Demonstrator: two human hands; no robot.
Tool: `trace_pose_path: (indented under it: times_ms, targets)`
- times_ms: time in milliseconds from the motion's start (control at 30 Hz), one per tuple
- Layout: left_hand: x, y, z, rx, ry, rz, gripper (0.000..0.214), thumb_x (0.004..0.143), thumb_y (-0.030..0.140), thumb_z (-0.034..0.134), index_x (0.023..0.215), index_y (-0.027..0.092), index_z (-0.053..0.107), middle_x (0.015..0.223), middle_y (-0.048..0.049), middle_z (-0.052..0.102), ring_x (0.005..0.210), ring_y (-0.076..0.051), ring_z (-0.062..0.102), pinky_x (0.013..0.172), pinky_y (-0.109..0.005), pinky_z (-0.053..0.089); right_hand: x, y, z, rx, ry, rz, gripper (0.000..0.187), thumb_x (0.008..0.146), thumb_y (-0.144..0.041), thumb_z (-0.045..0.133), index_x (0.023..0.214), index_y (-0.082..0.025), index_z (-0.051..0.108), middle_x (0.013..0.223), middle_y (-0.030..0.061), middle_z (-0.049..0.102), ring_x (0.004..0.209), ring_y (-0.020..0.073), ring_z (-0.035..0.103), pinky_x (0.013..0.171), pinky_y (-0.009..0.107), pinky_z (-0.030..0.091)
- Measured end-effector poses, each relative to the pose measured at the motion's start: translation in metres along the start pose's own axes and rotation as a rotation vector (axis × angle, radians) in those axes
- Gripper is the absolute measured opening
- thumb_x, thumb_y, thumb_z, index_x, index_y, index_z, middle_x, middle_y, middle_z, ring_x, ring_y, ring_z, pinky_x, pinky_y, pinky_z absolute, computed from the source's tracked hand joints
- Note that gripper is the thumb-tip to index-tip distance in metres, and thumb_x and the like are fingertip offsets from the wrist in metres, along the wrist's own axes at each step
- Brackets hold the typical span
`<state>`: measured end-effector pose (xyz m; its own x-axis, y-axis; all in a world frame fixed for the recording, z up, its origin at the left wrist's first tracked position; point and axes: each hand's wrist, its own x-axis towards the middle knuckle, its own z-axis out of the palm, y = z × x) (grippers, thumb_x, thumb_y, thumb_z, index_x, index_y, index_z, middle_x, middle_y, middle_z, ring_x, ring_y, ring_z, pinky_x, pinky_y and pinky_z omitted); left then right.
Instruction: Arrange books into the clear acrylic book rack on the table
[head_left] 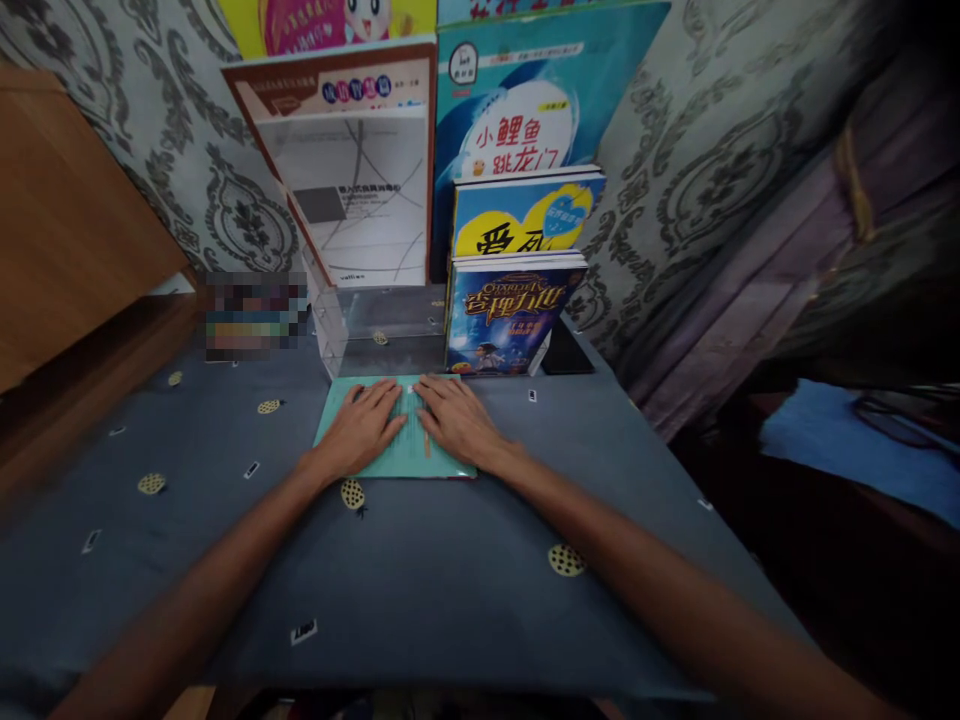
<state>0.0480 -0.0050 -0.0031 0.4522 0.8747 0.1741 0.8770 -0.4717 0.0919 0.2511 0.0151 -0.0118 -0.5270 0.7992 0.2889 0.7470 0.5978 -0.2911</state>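
Note:
A thin teal book (390, 462) lies flat on the cloth-covered table, just in front of a clear stand. My left hand (365, 425) rests on its left half, palm down with the fingers stretched out. On the right half lies my right hand (456, 418), also flat, fingers pointing toward the stand. Part of the cover, with small print, shows between both hands. Behind them, the clear stand (382, 352) holds upright books in tiers. A blue book (502, 320) stands at its front right, and a white booklet (360, 220) leans at its left.
The table has a grey-blue cloth (420, 590) with pineapple prints. A wooden panel (75, 220) rises at the left, near a blurred-out item (255, 315). Patterned curtain (712, 130) hangs behind. A dark flat object (568, 352) lies right of the stand; blue fabric (855, 450) lies beyond the table's right edge.

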Motion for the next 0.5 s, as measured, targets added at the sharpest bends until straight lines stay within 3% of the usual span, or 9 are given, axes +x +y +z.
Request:
trace_pose_path:
  times_ms: [233, 500]
  targets:
    - [-0.022, -0.043, -0.004, -0.082, 0.043, -0.094, 0.053, 0.102, 0.044, 0.029, 0.145, 0.018, 0.046, 0.153, -0.0089, 0.046, 0.145, -0.023, 0.037, 0.118, -0.047, 0.032, -0.027, 0.039, -0.014, 0.004, -0.013, 0.131, 0.055, 0.099, -0.042, 0.043, 0.144, -0.010, 0.049, 0.150, 0.0170, 0.049, 0.137, 0.0290, 0.047, 0.115, 0.049, 0.035]
    - [-0.023, -0.038, -0.003, -0.107, 0.114, -0.092, 0.049, 0.101, 0.039, 0.031, 0.139, 0.016, 0.053, 0.148, -0.0118, 0.052, 0.141, -0.027, 0.043, 0.116, -0.053, 0.034, -0.030, 0.042, -0.013, 0.000, 0.005, 0.086, 0.051, 0.101, -0.043, 0.041, 0.144, -0.016, 0.050, 0.150, 0.0136, 0.050, 0.136, 0.0290, 0.048, 0.113, 0.052, 0.036]
